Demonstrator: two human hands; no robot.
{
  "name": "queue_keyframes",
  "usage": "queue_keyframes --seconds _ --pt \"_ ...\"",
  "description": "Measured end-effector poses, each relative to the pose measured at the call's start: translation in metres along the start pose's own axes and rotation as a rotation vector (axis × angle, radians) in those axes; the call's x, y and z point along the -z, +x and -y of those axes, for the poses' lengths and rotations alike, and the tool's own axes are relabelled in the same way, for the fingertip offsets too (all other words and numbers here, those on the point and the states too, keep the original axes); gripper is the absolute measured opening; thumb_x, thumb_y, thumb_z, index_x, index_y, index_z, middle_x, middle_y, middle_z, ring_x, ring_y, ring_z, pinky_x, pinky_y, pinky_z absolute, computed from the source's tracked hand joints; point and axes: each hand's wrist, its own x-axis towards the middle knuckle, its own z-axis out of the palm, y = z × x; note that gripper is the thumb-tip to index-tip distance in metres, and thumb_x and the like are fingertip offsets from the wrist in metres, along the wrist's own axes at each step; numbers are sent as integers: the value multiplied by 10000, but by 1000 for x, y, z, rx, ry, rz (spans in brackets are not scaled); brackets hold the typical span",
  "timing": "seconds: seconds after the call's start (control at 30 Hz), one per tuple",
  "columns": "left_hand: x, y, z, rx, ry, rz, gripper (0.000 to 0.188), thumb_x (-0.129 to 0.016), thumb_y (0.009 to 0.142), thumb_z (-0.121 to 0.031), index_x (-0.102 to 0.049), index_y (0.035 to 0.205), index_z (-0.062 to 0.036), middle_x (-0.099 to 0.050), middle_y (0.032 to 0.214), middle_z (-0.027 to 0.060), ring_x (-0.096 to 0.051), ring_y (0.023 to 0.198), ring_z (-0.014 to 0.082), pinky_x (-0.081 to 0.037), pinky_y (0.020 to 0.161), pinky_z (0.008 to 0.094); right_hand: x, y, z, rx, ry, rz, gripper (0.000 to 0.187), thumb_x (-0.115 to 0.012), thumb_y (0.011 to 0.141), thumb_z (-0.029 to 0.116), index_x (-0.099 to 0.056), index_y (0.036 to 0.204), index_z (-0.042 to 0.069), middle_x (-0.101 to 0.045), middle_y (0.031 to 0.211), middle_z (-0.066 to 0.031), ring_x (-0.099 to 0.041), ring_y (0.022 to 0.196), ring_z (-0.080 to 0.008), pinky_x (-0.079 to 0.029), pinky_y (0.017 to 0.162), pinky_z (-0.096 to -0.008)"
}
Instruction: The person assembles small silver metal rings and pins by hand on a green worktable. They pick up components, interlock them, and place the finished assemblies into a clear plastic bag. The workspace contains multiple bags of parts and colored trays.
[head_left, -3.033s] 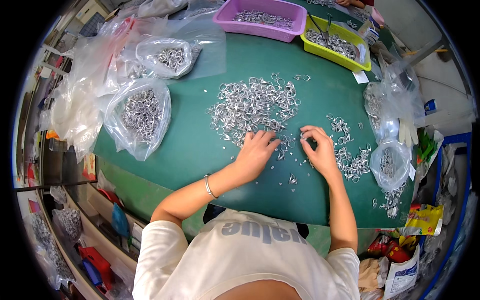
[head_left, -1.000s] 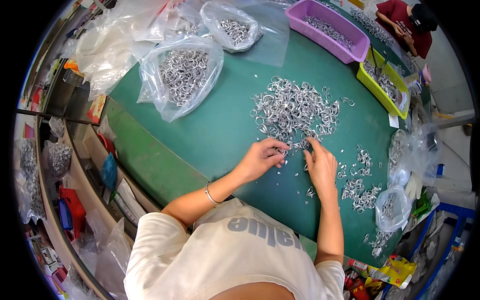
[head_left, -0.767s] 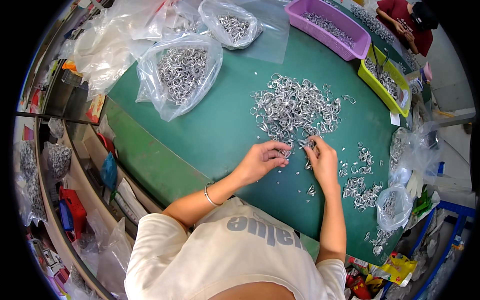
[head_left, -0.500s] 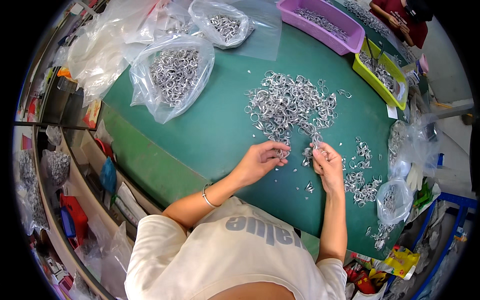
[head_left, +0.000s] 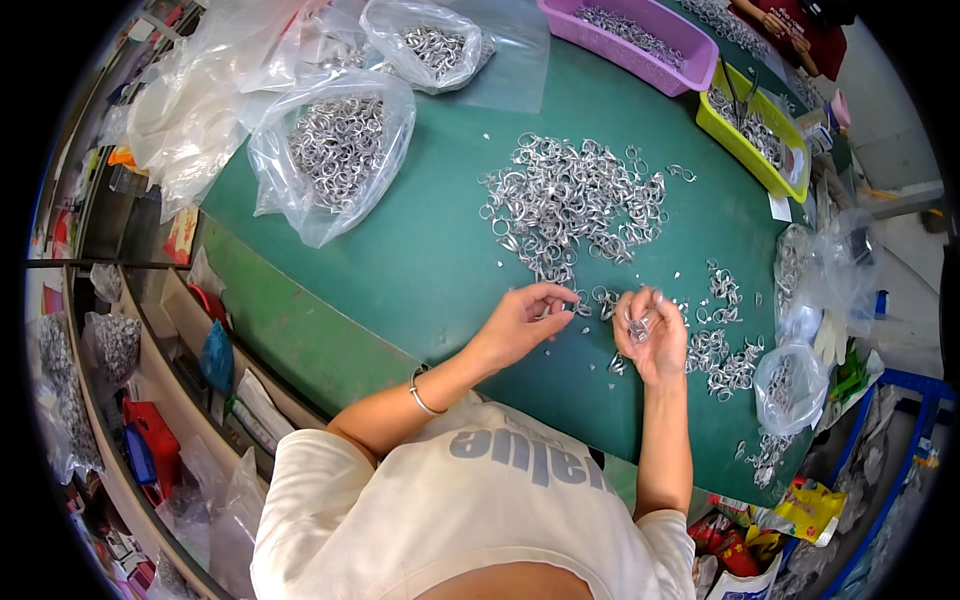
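Note:
A large heap of silver metal rings (head_left: 580, 200) lies on the green tabletop (head_left: 430, 240) beyond my hands. My left hand (head_left: 525, 322) is closed, thumb and fingers pinching a metal ring (head_left: 580, 309) at their tips. To its right, my right hand (head_left: 655, 340) is turned palm up with curled fingers, and a few metal rings (head_left: 637, 327) rest in it. Between the hands lie some loose rings (head_left: 604, 298), and another ring (head_left: 618, 363) is just left of my right wrist. Smaller groups of rings (head_left: 722, 365) spread out to the right.
Clear plastic bags of rings (head_left: 335, 150) stand at the upper left. A purple basket (head_left: 700, 68) and a yellow-green basket (head_left: 728, 138) hold more rings at the upper right. Another bag (head_left: 790, 385) sits by the right edge. Across the table, a person in dark red (head_left: 825, 45) works.
My right hand has rolled from a pinch near the heap to palm up, showing rings in it. My left hand stays nearly in place. The whole view has shifted slightly.

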Motion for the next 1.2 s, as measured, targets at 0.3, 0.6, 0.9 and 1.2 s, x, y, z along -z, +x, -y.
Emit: queue_keyframes --seconds 0.3,0.6,0.9,1.2 --pt "-11 -8 -3 -439 675 -158 278 -624 783 16 -588 1053 -35 -531 952 96 -540 792 226 -442 672 296 7 -4 0 156 -177 -121 183 -429 862 137 -495 719 43 -520 641 -133 -464 434 -175 -302 347 -251" --pt "-23 19 -5 -514 1285 -199 315 -693 715 -87 -603 1015 -57 -480 1021 76 -447 973 250 -329 778 382 0 -4 5 123 28 -71 191 -449 862 147 -516 995 27 -476 658 -80 -423 444 -159 -317 364 -251" --pt "-21 27 1 -514 1359 -151 285 -701 686 -76 -609 953 -41 -468 1008 78 -439 955 254 -331 768 372 -16 21 -7 166 -1895 -448 230 -714 757 234 -620 784 26 -617 633 -155 -616 602 -319 -476 545 -390" --pt "-16 19 -10 -384 575 -22 253 -588 794 -27 -578 1046 -4 -551 1018 107 -537 950 265 -412 843 408 1 7 18 70 -935 -313 108 -649 806 110 -583 832 29 -516 562 -6 -474 481 -107 -394 464 -260"
